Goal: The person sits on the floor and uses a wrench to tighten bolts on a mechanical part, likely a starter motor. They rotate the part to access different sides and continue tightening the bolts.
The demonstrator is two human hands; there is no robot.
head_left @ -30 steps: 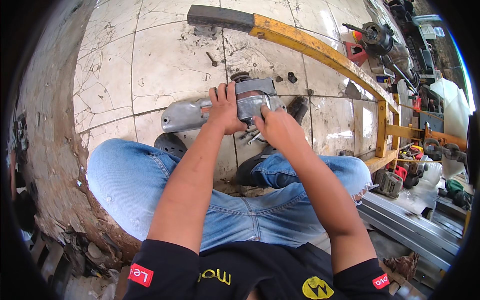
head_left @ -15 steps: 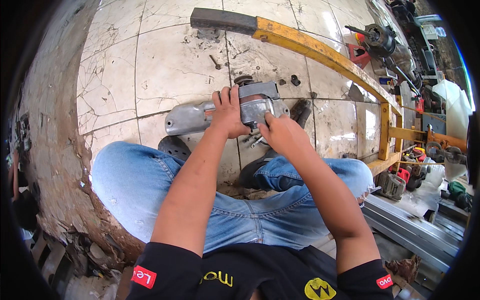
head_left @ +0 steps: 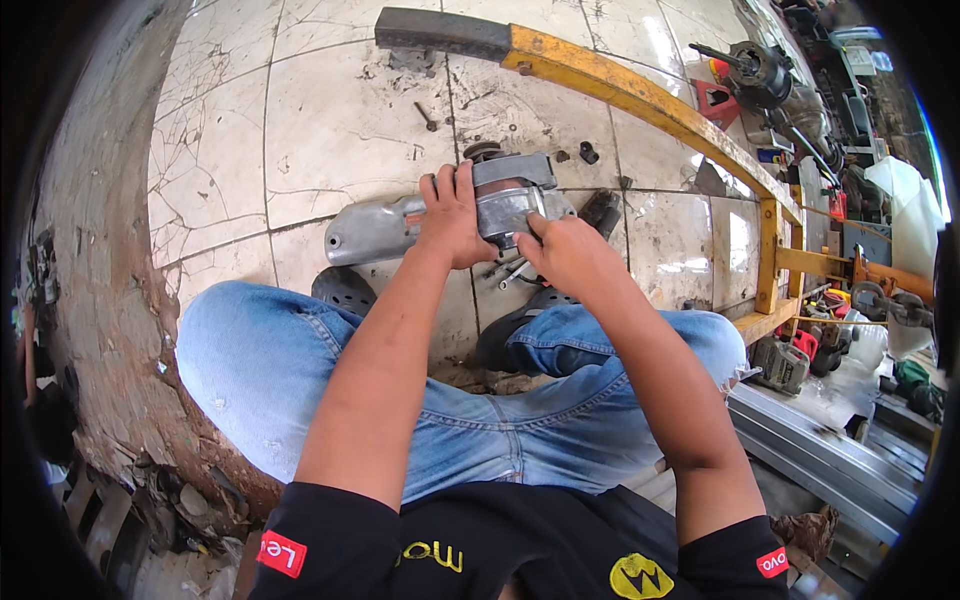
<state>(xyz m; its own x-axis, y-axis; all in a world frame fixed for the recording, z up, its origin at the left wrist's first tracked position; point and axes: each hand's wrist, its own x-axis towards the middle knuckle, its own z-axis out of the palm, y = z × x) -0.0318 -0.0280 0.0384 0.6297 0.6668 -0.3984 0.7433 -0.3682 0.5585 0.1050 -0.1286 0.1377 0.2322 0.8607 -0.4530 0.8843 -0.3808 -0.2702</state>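
A grey metal alternator (head_left: 508, 212) with a dark pulley (head_left: 484, 150) at its far end rests in front of me, over a long silver cover that looks like an engine valve cover (head_left: 368, 234). My left hand (head_left: 452, 218) is wrapped round the alternator's left side, fingers over the top and thumb at its near edge. My right hand (head_left: 570, 254) is closed at the near right corner, thumb and forefinger pinching at the housing; the exact spot is partly hidden by the fingers. Just below lies a shiny wrench-like tool (head_left: 514, 274) on the floor.
A yellow steel frame leg (head_left: 640, 98) with a dark end runs across the tiles beyond. A loose bolt (head_left: 427, 117) and small dark parts (head_left: 588, 153) lie nearby. My dark clogs (head_left: 345, 289) are close to the cover. Metal channels (head_left: 820, 455) lie at right.
The whole view has shifted slightly. My right thumb has moved up closer to the forefinger against the alternator; my left hand keeps its hold.
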